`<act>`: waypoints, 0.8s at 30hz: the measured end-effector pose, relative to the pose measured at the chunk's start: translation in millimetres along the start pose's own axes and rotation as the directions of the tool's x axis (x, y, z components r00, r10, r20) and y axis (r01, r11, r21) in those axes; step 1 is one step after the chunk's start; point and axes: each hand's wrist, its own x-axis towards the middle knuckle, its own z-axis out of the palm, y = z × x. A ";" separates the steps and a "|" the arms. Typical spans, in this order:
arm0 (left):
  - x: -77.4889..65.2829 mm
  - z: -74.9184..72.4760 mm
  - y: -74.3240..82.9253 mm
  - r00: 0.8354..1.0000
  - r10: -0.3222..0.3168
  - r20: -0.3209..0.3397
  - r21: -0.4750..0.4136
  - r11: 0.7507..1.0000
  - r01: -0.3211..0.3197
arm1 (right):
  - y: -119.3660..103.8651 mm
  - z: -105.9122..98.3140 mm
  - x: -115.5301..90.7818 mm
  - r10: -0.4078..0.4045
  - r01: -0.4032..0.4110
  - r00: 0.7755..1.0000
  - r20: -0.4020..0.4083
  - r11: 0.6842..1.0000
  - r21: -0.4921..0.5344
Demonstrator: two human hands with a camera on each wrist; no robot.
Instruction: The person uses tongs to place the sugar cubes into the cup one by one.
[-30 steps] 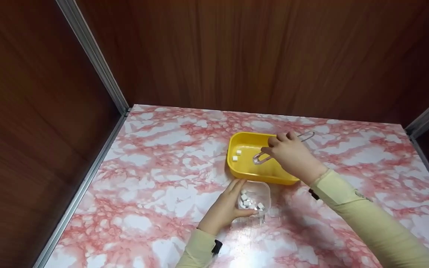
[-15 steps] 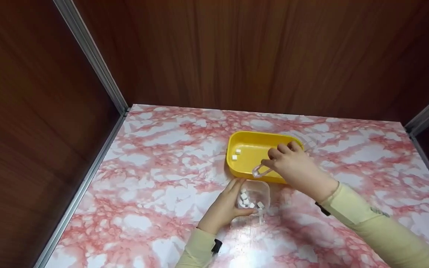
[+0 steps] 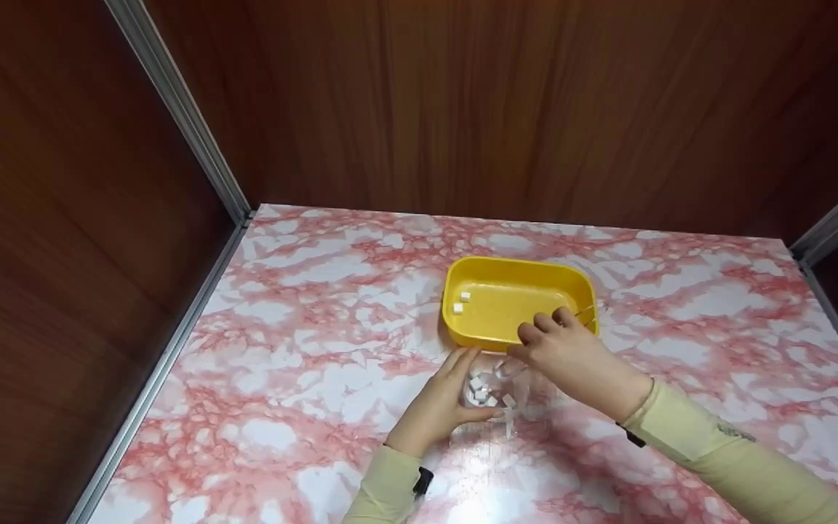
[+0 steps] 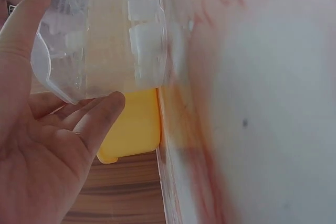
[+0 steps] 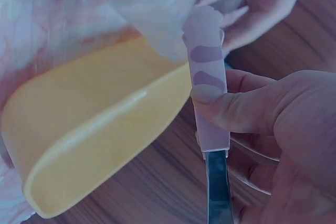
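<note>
My left hand [image 3: 433, 404] holds a small clear plastic container [image 4: 107, 45] between thumb and fingers. Several white cubes [image 3: 479, 384] lie in it. My right hand [image 3: 583, 367] pinches small tongs [image 5: 209, 77] with a pink front part and a metal handle. The tongs' tips reach over the container's opening; a pale piece shows there in the head view, too small to make out surely. Just behind stands a yellow tub [image 3: 521, 269], with two white cubes [image 3: 459, 308] at its left end. My right hand passes over the tub's near right corner.
The table [image 3: 302, 320] has a red and white marbled top. Dark wood panels rise at the back [image 3: 463, 109] and left [image 3: 84, 218], with a metal rail [image 3: 179, 109] along their corner.
My right hand has brought the tongs, with a white cube seen at their tips earlier, from over the yellow tub toward me to the clear container. My left hand stays in place.
</note>
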 end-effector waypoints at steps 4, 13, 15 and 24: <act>-0.4 0.5 -0.9 1.000 0.013 -0.004 -0.010 1.000 -0.013 | -4.1 4.2 0.2 -0.025 0.026 0.999 0.032 0.999 -0.029; 0.9 -0.2 -0.2 1.000 0.023 -0.009 0.000 1.000 -0.023 | -8.9 7.3 2.2 -0.050 0.051 0.998 0.044 0.999 -0.008; 1.1 -0.4 0.1 1.000 0.023 -0.008 0.011 1.000 -0.023 | -8.9 7.0 1.8 -0.050 0.050 0.998 0.043 0.999 -0.005; 0.4 -0.2 -0.5 1.000 0.011 -0.004 0.010 1.000 -0.010 | -10.1 6.7 1.3 -0.046 0.045 0.997 0.058 0.999 0.016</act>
